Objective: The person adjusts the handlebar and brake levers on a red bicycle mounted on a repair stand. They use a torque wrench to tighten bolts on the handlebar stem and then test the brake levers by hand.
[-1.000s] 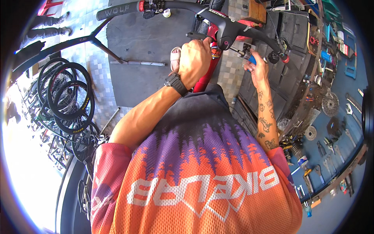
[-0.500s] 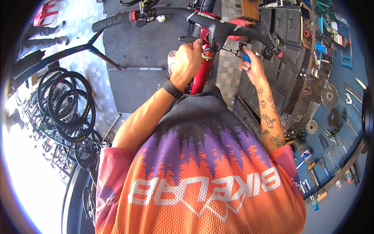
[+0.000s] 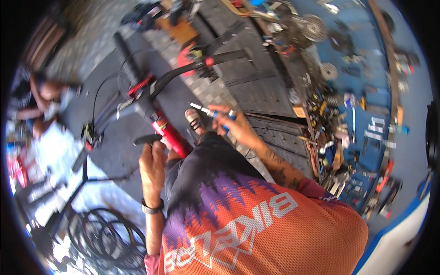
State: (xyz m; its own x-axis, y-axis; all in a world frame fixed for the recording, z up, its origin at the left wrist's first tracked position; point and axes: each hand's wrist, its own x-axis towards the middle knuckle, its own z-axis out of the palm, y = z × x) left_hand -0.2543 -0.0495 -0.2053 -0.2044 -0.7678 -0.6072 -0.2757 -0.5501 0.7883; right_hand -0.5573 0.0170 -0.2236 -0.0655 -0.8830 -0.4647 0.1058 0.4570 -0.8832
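Observation:
A mountain bike stands ahead of me, with a red frame [image 3: 176,140] and a black handlebar [image 3: 172,78]. My left hand [image 3: 152,167] is closed around a dark, slim, elongated object [image 3: 147,139] beside the frame; its exact kind is not clear. My right hand [image 3: 236,128] grips a blue-handled screwdriver-like tool [image 3: 213,113], its bright metal shaft pointing left, away from the handlebar. Blur hides the tip's shape.
Dark drawer cabinets [image 3: 256,91] stand at the right, beside a blue tool panel [image 3: 362,123] with sprockets and hand tools. Several bicycle tyres [image 3: 103,238] lie at the lower left, near a work stand [image 3: 78,192]. Another person [image 3: 46,98] is at the far left.
My view has turned right, so the bike appears farther left and tilted. Both hands have drawn back from the handlebar stem; each keeps its object, and the blue tool has left the stem.

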